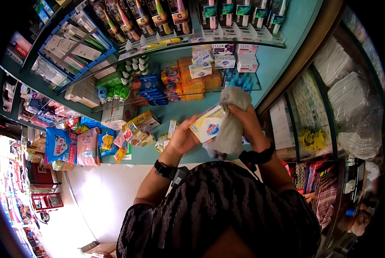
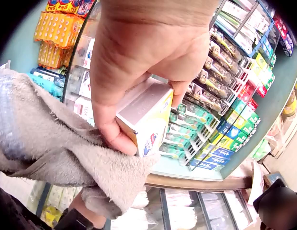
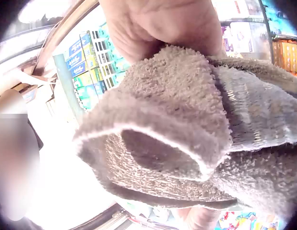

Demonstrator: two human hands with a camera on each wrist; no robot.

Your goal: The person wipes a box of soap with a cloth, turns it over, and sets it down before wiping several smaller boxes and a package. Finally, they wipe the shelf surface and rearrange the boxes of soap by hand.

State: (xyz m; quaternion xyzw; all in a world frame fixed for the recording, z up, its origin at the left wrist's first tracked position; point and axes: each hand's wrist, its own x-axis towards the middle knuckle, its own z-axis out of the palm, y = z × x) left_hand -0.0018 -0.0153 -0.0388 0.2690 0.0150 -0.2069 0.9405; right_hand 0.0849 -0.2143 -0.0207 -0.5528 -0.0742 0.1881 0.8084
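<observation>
- The left hand (image 1: 181,139) is clamped on a small box (image 1: 207,124), thumb on one narrow side and fingers on the other, held up in front of the shelves (image 1: 179,41).
- The right hand (image 1: 248,124) bunches a grey cloth (image 1: 233,124) and presses it against the box's far end, so the two hands meet at the box.
- The box looks light and made of thin, glossy card. It is likely stiff at the edges, easy to dent on the broad faces, and a little slippery, so it is best held by the narrow sides.
- The cloth is soft, limp terry. It should grip well and can be grasped anywhere in a bunch.
</observation>
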